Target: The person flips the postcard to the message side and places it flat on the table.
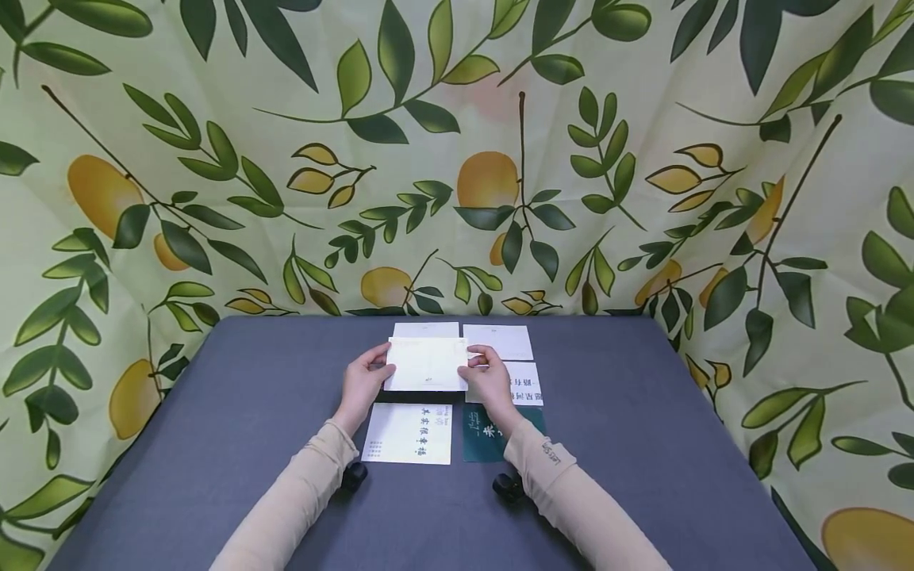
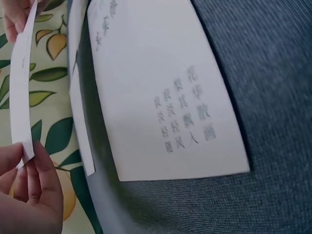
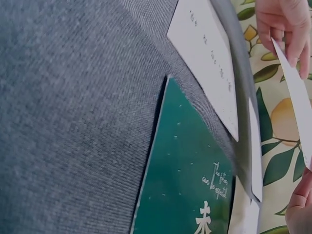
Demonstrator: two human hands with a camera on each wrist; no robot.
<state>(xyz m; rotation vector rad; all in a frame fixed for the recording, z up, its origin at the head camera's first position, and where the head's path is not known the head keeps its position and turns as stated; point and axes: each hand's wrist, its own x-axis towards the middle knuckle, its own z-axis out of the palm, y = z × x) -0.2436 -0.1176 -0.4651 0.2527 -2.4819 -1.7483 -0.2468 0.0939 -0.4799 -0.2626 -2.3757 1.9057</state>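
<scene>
A white card [image 1: 427,365], like a postcard with faint printing, is raised above the table between both hands. My left hand [image 1: 362,387] pinches its left edge between thumb and fingers; my right hand [image 1: 491,386] pinches the right edge. Seen nearly edge-on, the card [image 2: 21,87] runs upward from the left hand [image 2: 34,190] in the left wrist view. In the right wrist view, the right hand [image 3: 300,200] grips its lower end. Beneath the wrists lie a white card with dark lettering [image 1: 403,436] and a dark green card with white writing [image 1: 480,444].
Two white cards, one at back left [image 1: 426,329] and one at back right [image 1: 497,342], lie beyond the hands. Another lettered card [image 1: 527,381] is partly covered by the right hand. Everything rests on a grey-blue tablecloth [image 1: 214,444]. Behind hangs a leaf-and-fruit patterned curtain [image 1: 428,198].
</scene>
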